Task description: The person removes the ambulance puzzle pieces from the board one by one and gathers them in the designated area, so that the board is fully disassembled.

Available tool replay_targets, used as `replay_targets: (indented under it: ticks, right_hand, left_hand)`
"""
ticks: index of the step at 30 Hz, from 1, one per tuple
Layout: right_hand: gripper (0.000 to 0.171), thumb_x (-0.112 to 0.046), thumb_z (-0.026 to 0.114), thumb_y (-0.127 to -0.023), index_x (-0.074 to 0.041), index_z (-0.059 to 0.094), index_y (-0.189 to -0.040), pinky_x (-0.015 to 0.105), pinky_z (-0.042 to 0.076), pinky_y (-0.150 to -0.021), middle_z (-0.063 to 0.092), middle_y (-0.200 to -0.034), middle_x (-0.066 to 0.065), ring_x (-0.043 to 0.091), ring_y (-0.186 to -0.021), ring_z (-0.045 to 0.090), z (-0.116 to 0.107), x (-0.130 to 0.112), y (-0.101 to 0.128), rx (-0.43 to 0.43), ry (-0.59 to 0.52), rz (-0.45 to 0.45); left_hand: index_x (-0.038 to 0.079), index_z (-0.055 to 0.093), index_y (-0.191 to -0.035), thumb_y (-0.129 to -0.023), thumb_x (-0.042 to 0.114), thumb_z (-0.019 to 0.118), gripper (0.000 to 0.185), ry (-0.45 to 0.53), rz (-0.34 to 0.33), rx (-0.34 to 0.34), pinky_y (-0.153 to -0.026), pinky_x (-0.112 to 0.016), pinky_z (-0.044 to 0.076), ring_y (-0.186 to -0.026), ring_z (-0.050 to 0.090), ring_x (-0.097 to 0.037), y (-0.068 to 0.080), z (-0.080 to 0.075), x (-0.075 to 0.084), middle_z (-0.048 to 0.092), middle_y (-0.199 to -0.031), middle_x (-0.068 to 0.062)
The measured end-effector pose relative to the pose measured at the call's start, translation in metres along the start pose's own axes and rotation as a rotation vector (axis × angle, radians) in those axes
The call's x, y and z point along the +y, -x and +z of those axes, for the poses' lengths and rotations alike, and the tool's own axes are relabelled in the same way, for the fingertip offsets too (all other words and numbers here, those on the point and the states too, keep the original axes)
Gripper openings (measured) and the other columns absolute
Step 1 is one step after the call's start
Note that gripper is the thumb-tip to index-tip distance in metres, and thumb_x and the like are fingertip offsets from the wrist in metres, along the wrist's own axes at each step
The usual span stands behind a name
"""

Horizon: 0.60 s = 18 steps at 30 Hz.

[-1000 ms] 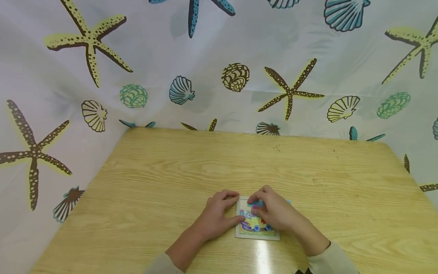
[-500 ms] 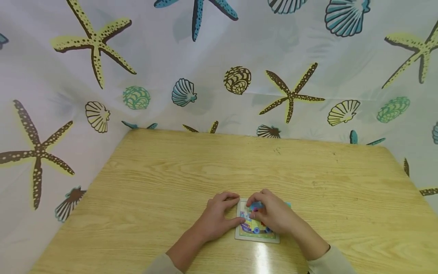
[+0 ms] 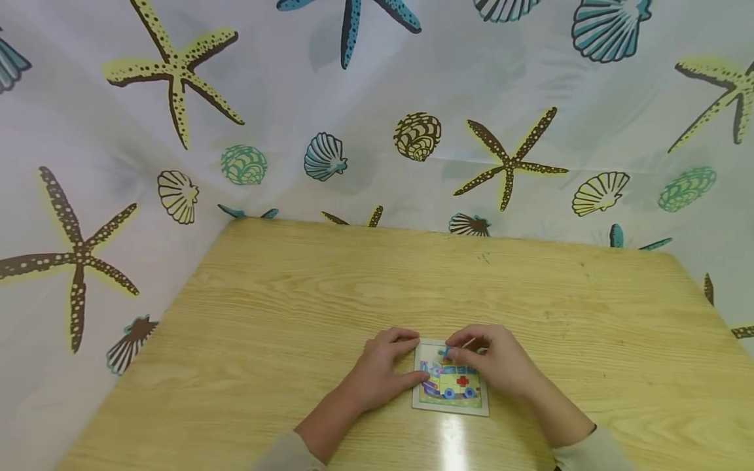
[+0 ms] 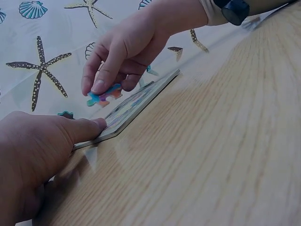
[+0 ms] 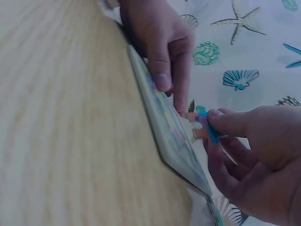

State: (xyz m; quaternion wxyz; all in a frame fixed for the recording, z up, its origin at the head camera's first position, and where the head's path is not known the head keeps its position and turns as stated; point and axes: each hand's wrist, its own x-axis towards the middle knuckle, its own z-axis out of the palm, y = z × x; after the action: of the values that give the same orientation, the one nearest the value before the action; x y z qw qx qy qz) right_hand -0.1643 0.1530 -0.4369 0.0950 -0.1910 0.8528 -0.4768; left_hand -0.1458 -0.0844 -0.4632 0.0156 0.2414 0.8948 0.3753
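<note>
From my remote seat I see that my right hand (image 3: 501, 363) has shifted off the puzzle board (image 3: 451, 381) since a second ago: back then it lay across the picture and hid most of it, and now it sits at the board's far right corner, so the yellow van with its red cross shows almost whole in the head view. That hand's thumb and forefinger are pinched round a small blue and orange puzzle piece (image 4: 104, 95), the other fingers loosely curled beneath; in the left wrist view the piece hangs just above the board's far edge, apart from its surface, and the right wrist view shows the same piece (image 5: 203, 123) lifted clear, close to my fingertips. My left hand (image 3: 384, 371) has hardly moved over the three head pictures: it rests on the wooden table (image 3: 294, 294) just beside the board's left edge, thumb and forefinger pressed against that edge and steadying it, fingers bent but closed round nothing. I judge from the uncovered picture that most pieces sit in place and that the piece in my right hand is one of the last, held over the upper rim where a gap seems to remain, though my fingers hide the gap itself. The seashell curtain (image 3: 377, 131) hangs behind the table.
</note>
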Motion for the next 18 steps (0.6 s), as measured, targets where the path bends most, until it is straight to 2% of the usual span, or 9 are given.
replay_targets:
  ticks: [5, 7, 9, 18]
  right_hand:
    - [0.032, -0.029, 0.069, -0.083, -0.006, 0.067, -0.105, 0.031, 0.052, -0.07, 0.065, -0.101, 0.007, 0.021, -0.083, 0.061, -0.014, 0.007, 0.008, -0.026, -0.269, 0.199]
    - [0.036, -0.027, 0.068, -0.084, -0.002, 0.064, -0.11, 0.033, 0.052, -0.072, 0.063, -0.106, 0.011, 0.022, -0.087, 0.062, -0.02, 0.008, 0.012, -0.008, -0.348, 0.264]
    - [0.037, -0.023, 0.067, -0.085, 0.002, 0.061, -0.112, 0.035, 0.051, -0.075, 0.061, -0.11, 0.014, 0.023, -0.091, 0.062, -0.027, 0.009, 0.016, 0.019, -0.389, 0.293]
    - [0.035, -0.016, 0.063, -0.089, 0.004, 0.057, -0.117, 0.032, 0.051, -0.076, 0.058, -0.111, 0.015, 0.021, -0.09, 0.061, -0.062, 0.028, 0.034, 0.131, -0.327, 0.37]
  left_hand:
    - [0.007, 0.054, -0.13, -0.082, 0.043, 0.066, 0.061, -0.027, 0.008, 0.008, -0.097, -0.049, 0.029, -0.121, 0.04, -0.017, -0.001, 0.002, 0.0, 0.047, -0.129, 0.002]
    - [0.007, 0.054, -0.13, -0.082, 0.044, 0.067, 0.062, -0.03, 0.005, 0.009, -0.097, -0.05, 0.029, -0.121, 0.04, -0.017, -0.001, 0.002, -0.001, 0.047, -0.129, 0.002]
    - [0.007, 0.054, -0.13, -0.082, 0.044, 0.067, 0.062, -0.029, 0.005, 0.01, -0.097, -0.05, 0.029, -0.121, 0.04, -0.017, -0.001, 0.001, -0.001, 0.047, -0.129, 0.002]
    - [0.007, 0.054, -0.13, -0.082, 0.043, 0.067, 0.061, -0.029, 0.011, 0.004, -0.098, -0.048, 0.028, -0.121, 0.04, -0.017, -0.001, 0.001, -0.001, 0.048, -0.129, 0.003]
